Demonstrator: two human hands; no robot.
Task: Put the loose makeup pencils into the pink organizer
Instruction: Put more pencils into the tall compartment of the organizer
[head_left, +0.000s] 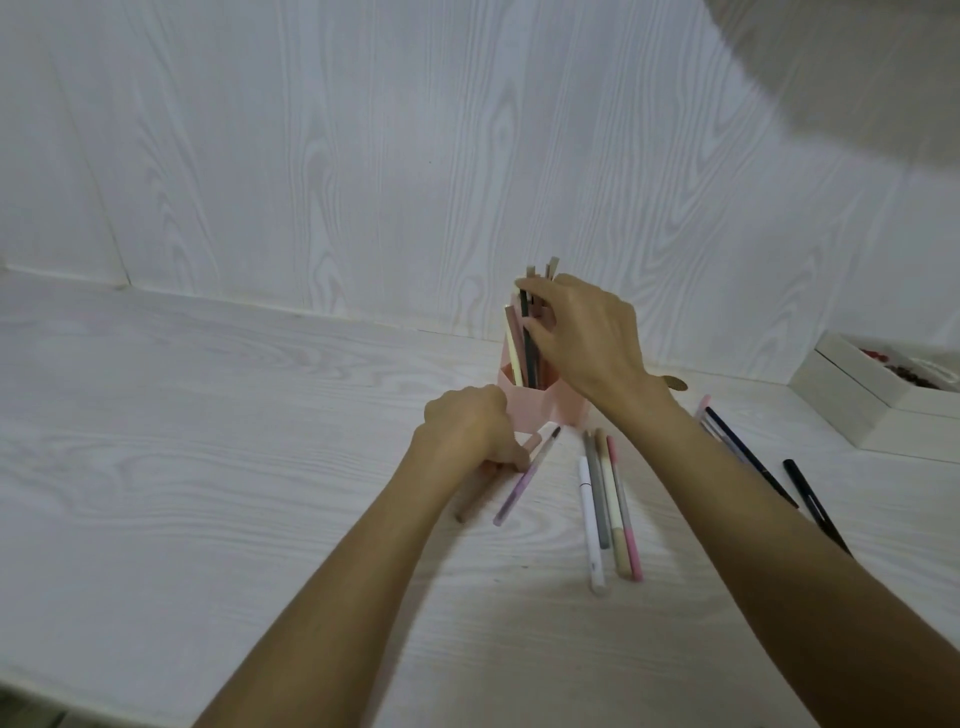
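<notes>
The job looks roughly half done. The pink organizer (545, 402) stands near the back edge of the white table (208, 441), close to the wall, and a bundle of standing pencils (525, 338) already rises out of its top. The right hand (587, 338) is up at that bundle, fingers and thumb curled round a dark pencil among the others, so this one seems to be going in or being settled.

The left hand (467, 431) sits just in front and to the left of the organizer, fingers curled down onto a lilac pencil (524, 478) and what seems to be a beige pencil (470, 501) beside it; I judge it is gripping them, probably the next to go in.

Still loose: four pencils (608, 514) lie side by side just in front of the organizer, white, grey, beige and pink. To the right of the organizer, partly hidden by the right forearm, lie a dark blue pencil (737, 447) with a pale one or two beside it, and further right a black pencil (810, 499). So at least eight or nine remain outside.

A white box (852, 405) sits well to the right of the organizer, its contents too small to tell
</notes>
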